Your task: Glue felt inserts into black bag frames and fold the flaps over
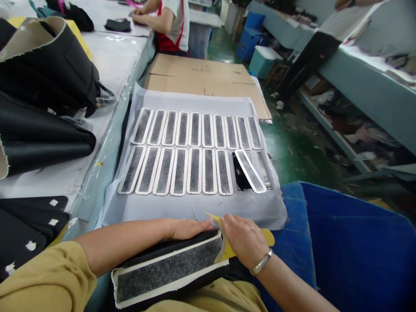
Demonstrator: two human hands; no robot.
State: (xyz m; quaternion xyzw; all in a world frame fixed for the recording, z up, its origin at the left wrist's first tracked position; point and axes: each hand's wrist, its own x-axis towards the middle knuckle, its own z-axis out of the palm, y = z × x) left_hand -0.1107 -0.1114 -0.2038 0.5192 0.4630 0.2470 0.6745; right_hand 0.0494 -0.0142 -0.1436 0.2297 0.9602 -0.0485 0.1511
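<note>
Across my lap lies a black bag piece (pixel 201 237) with a long grey felt-like panel (pixel 169 269) edged in off-white. My left hand (pixel 186 228) rests flat along its far edge, fingers stretched out toward the right end. In my right hand (pixel 243 240) is a yellow flat scraper (pixel 229 253) with a curved edge, touching the panel's right end. The scraper's rounded end sticks out past my fingers on the right. Beyond my hands, two rows of similar grey strips (pixel 179 171) with white borders lie on a white sheet; one strip (pixel 250 170) is askew at the right.
Black bag bodies (pixel 48 78) and flat black pieces (pixel 32 225) with white tabs lie on the table at left. Cardboard (pixel 201 73) lies under the sheet's far side. A blue bin (pixel 357 242) stands at right. One person (pixel 172 26) works ahead; another (pixel 312 56) stands far right.
</note>
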